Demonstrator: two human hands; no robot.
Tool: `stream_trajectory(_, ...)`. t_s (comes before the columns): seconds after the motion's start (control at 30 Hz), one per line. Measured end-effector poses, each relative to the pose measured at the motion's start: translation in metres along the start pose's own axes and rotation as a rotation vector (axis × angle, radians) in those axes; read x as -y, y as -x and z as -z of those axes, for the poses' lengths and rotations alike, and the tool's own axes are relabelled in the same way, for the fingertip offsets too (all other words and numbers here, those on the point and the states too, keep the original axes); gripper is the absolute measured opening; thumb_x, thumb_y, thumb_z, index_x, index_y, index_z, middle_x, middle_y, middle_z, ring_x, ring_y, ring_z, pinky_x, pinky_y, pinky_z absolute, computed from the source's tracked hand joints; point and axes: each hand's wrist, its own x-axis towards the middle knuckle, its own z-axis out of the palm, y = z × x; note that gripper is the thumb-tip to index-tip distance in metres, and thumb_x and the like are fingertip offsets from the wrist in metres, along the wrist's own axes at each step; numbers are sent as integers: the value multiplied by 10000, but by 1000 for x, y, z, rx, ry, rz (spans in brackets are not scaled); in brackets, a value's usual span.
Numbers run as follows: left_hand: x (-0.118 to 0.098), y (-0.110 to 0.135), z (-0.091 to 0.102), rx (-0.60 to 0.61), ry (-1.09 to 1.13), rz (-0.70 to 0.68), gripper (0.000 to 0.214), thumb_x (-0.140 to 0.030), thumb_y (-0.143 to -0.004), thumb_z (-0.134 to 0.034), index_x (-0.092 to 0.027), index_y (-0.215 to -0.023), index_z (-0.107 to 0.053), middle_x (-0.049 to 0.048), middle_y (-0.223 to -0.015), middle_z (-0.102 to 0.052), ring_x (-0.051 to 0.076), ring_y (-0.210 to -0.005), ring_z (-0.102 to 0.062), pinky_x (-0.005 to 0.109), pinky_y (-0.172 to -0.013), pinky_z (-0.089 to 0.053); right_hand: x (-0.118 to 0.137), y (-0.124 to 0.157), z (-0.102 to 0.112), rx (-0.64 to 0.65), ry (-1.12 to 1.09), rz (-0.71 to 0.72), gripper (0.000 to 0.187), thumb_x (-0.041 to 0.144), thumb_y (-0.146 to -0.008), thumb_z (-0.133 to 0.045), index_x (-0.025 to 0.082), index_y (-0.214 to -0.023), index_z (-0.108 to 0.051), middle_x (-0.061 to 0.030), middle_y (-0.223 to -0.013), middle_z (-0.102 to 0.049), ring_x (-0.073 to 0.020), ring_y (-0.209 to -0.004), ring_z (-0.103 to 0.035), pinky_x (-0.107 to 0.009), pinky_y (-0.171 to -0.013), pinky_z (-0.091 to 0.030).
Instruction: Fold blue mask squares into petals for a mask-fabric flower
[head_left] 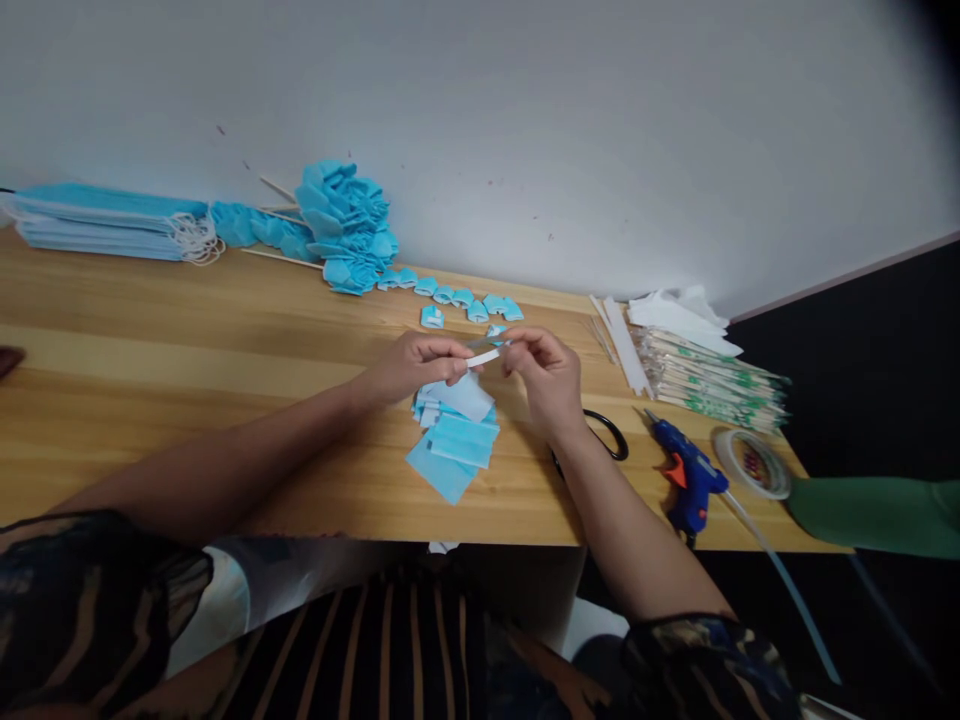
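Between my two hands, above the middle of the table, stretches a narrow white strip (484, 358). My left hand (427, 362) pinches its left end between thumb and fingers. My right hand (546, 375) is closed on the right end, its fingertips pressed together. A thin greyish band runs just above the strip; I cannot make out whether it is a separate piece. Below my hands lies a loose pile of cut blue mask-fabric pieces (465, 440). Just beyond my fingers sits a small folded blue piece (495, 332), partly hidden.
Folded blue petals (444, 295) line the back, beside blue fabric flowers (349, 230) on sticks and stacked face masks (105, 222). To the right are black-handled scissors (611, 432), a blue glue gun (694, 480), a tape roll (750, 465) and wrapped sticks (712, 378).
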Motion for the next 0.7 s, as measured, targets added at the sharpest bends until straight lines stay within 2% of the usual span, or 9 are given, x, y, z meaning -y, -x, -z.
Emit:
stream_trajectory(0.1,1,1,-1,-16,130,6,276,-431,-791,-755,-155,-813,-767,14,-637,-638,118,-596,-541,266,-605,-431,-3,-3,2,-12,-98,-65,456,685,-769,-781,289,-995,-781,29,-729,-610,-132,-684,-564,-258,-611,-521)
stream_trajectory(0.2,0,1,0,-30,198,11,277,-426,-759,-783,-151,-790,-770,21,-629,-639,118,-590,-538,260,-582,-423,-5,-4,3,49,-88,-122,443,677,-794,-761,311,-1042,-784,-11,-991,-705,-160,-908,-636,-266,-704,-573)
stream_trajectory(0.27,-2,1,1,-25,204,17,268,-417,-748,-788,-151,-781,-768,24,-628,-642,118,-590,-537,254,-570,-413,-5,-4,4,62,-77,-122,433,663,-785,-779,316,-1043,-786,-15,-1083,-722,-175,-985,-647,-287,-764,-589)
stream_trajectory(0.43,-4,2,4,1,178,2,249,-404,-761,-773,-159,-734,-745,41,-677,-675,115,-604,-529,246,-551,-386,-4,-5,6,50,-68,-46,441,670,-707,-851,277,-885,-760,7,-922,-700,-152,-841,-629,-318,-838,-564)
stream_trajectory(0.57,-2,2,4,45,193,-53,265,-422,-775,-769,-167,-714,-730,48,-700,-682,130,-650,-571,257,-590,-425,0,-6,6,131,-47,23,471,694,-698,-849,264,-798,-686,-31,-950,-731,-211,-988,-670,-369,-921,-546)
stream_trajectory(0.63,1,2,5,69,191,-58,272,-432,-792,-758,-165,-743,-739,45,-698,-673,133,-657,-579,262,-606,-437,1,-5,5,173,-55,21,474,698,-705,-843,267,-786,-663,-36,-938,-744,-221,-978,-684,-377,-895,-555)
stream_trajectory(0.7,3,1,6,85,167,-49,271,-430,-811,-748,-162,-772,-746,39,-690,-661,130,-654,-574,260,-609,-434,2,-3,5,198,-59,14,466,690,-701,-850,271,-777,-661,-20,-854,-736,-204,-850,-678,-361,-809,-561)
